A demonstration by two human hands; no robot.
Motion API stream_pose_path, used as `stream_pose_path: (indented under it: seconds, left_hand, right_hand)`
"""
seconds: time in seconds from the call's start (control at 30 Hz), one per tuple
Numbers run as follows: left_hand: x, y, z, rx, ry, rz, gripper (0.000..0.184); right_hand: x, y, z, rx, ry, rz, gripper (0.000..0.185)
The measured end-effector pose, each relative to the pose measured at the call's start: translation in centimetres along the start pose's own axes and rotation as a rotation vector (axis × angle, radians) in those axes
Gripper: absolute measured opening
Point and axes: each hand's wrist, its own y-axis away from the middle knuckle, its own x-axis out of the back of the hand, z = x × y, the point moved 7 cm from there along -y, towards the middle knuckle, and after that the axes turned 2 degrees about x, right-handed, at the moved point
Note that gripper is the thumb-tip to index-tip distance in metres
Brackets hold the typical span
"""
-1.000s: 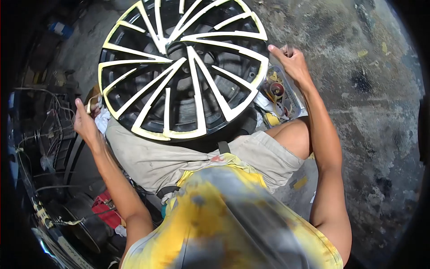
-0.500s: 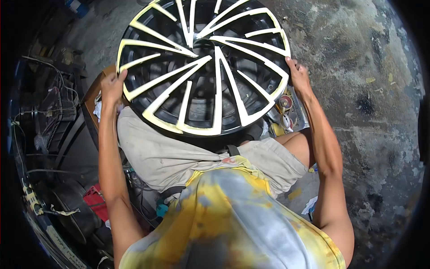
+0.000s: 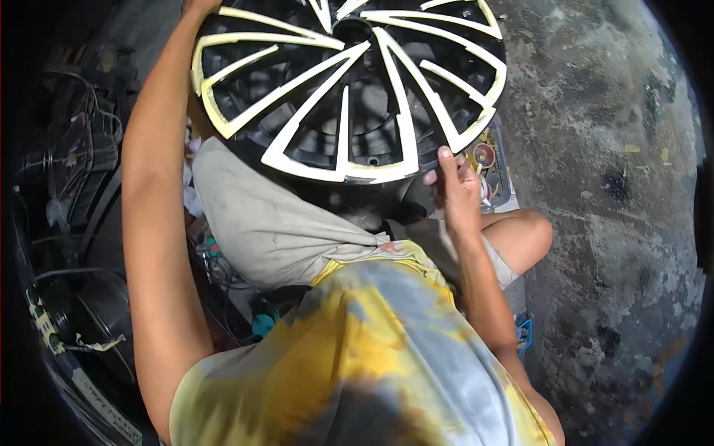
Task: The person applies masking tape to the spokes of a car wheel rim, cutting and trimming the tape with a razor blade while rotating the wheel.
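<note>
head view: wheel (image 3: 396,83) just beyond right fingers (image 3: 467,171), thumb (image 3: 445,154) at edge

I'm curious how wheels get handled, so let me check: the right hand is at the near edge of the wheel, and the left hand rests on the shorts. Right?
Not quite: the left hand isn't on the shorts but up at the wheel's far left edge, partly cut off, as the head view shows. The rest is right.

Left arm (image 3: 158,178) outstretched, right arm (image 3: 480,275) bent
</note>
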Motion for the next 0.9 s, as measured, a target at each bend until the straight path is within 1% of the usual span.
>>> stream_pose_path:
  seconds: [0.07,0.1,0.13,0.17,0.2,0.23,0.27,0.3,0.33,0.37,0.4,0.43,0.47,0.53,0.6,0.63,0.73,0.83,0.9]
  left_hand:
    - [5.5,5.2,3.4,-0.198,0.092,0.38,0.038]
    - [8.1,9.0,5.4,-0.202,0.036,0.471,0.034]
    - [9.7,13.0,7.0,-0.229,0.101,0.419,0.031]
    - [11.0,16.7,8.2,-0.255,0.168,0.367,0.028]
    - [11.6,19.9,9.0,-0.312,0.105,0.295,0.026]
    - [9.9,20.9,6.1,-0.408,0.35,0.038,0.034]
    - [10.0,25.7,8.3,-0.384,0.451,-0.069,0.016]
    - [10.1,29.8,9.9,-0.421,0.582,-0.085,0.011]
    - [9.8,32.3,10.0,-0.341,0.589,-0.214,0.01]
    - [10.0,35.0,10.6,-0.32,0.525,-0.234,0.009]
    - [9.6,37.1,10.6,-0.312,0.563,-0.266,0.012]
    - [9.6,38.7,10.8,-0.415,0.513,-0.283,0.014]
    - [9.8,39.7,10.9,-0.426,0.485,-0.302,0.015]
    - [10.5,41.9,11.5,-0.427,0.496,-0.324,0.024]
    - [10.7,43.5,12.0,-0.587,0.535,-0.276,0.028]
    - [10.4,44.2,12.0,-0.624,0.499,-0.302,0.029]
    - [9.7,45.8,12.7,-0.768,0.438,-0.219,0.028]
    - [8.5,46.6,12.2,-0.785,0.384,-0.226,0.027]
    - [8.1,46.7,11.9,-0.779,0.389,-0.228,0.028]
  right_hand:
    - [2.3,-0.7,-0.9,0.059,0.374,-0.09,0.034]
    - [2.8,-0.6,-2.6,0.224,0.444,-0.067,0.032]
    - [3.2,-0.1,-4.1,0.389,0.51,-0.041,0.031]
    - [4.1,-0.1,-4.4,0.412,0.481,-0.034,0.029]
    - [4.7,0.2,-5.1,0.373,0.442,-0.007,0.025]
    - [4.1,1.1,-6.9,0.371,0.484,-0.019,0.023]
    - [3.5,1.7,-8.1,0.37,0.524,-0.029,0.022]
    - [3.0,1.6,-7.8,0.479,0.516,-0.082,0.022]
    - [1.7,2.1,-8.2,0.459,0.507,-0.115,0.02]
    - [0.1,2.6,-8.5,0.508,0.549,-0.2,0.018]
    - [-1.7,3.1,-8.8,0.536,0.566,-0.275,0.016]
    - [-3.4,3.6,-9.0,0.563,0.579,-0.35,0.015]
    - [-5.1,4.1,-9.5,0.62,0.634,-0.442,0.015]
    - [-7.6,4.8,-9.7,0.786,0.594,-0.516,0.02]
    - [-9.1,4.7,-9.9,0.768,0.658,-0.563,0.02]
    - [-9.6,4.6,-9.9,0.759,0.691,-0.586,0.021]
    - [-10.7,4.8,-9.7,0.85,0.69,-0.59,0.024]
    - [-11.3,5.0,-9.5,0.935,0.739,-0.587,0.024]
    - [-11.4,4.9,-9.4,0.913,0.749,-0.602,0.023]
